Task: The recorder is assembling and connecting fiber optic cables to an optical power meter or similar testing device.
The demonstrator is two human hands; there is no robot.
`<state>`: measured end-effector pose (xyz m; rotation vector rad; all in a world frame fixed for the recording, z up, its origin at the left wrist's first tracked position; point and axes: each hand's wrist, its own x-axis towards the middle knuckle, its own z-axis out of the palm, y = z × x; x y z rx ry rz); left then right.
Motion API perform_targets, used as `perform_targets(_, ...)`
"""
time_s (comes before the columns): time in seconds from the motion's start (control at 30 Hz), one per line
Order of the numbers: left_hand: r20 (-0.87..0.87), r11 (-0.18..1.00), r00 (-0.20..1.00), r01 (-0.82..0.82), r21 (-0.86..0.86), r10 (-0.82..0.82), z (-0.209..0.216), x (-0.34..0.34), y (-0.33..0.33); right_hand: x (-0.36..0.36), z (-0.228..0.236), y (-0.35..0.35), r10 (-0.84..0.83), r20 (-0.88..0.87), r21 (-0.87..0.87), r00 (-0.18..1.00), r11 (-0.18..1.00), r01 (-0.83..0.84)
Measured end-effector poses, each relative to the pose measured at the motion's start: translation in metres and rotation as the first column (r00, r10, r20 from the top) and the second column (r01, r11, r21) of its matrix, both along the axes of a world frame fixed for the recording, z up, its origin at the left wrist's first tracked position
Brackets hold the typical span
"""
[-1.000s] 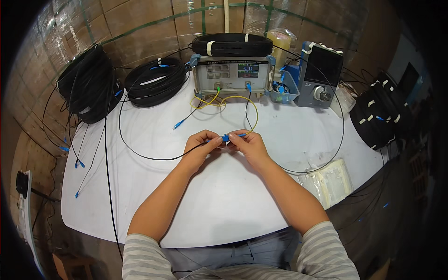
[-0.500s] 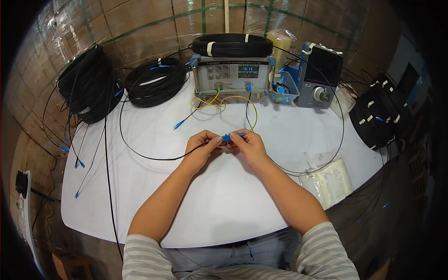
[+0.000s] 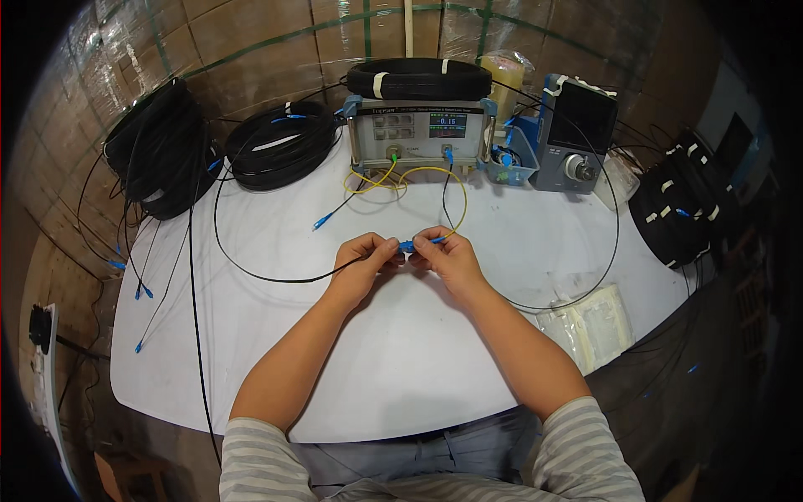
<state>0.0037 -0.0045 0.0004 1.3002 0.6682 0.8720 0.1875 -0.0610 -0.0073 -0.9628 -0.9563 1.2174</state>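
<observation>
- The left hand [image 3: 361, 261] and the right hand [image 3: 447, 258] are meeting over the middle of the white surface [image 3: 251, 351], fingertips facing each other
- Both hands are pinching a small blue connector [image 3: 407, 246] between them, the left closed on its left end, the right closed on its right end
- A thin black cable [image 3: 276, 276] is running from the left hand's side of the connector, curving out across the surface toward the left
- A yellow cable [image 3: 458, 201] is looping from the right hand's side up to the grey test instrument [image 3: 418, 138] standing at the far edge of the surface
- A coil of black cable [image 3: 418, 79] is lying on top of that instrument
- Two more black cable coils [image 3: 280, 151] are resting to the instrument's left, one partly hanging off the surface edge
- A blue-grey device with a dark screen [image 3: 577, 138] is standing just right of the instrument
- A clear plastic bag [image 3: 585, 322] is lying near the right edge of the surface, well apart from the hands
- A loose blue-tipped cable end [image 3: 319, 222] is lying between the instrument and the left hand
</observation>
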Motion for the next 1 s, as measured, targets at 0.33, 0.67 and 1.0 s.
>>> perform_targets(0.33, -0.002, 0.997, 1.0, 0.013, -0.082, -0.013, 0.0058, 0.0005, -0.0056, 0.0, -0.0051, 0.0028, -0.014, 0.096, 0.013, 0.995, 1.0, 0.013)
perform_targets(0.67, -0.006, 0.995, 0.999, 0.047, -0.089, -0.047, 0.0051, -0.0002, -0.0046, -0.0016, -0.0017, 0.0009, 0.006, 0.065, 0.012, 0.998, 1.0, -0.007)
perform_targets(1.0, 0.017, 0.999, 1.0, -0.004, -0.039, 0.005, 0.0081, -0.0007, -0.0037, 0.0009, -0.001, 0.0017, 0.039, 0.028, -0.007, 0.999, 0.999, -0.038)
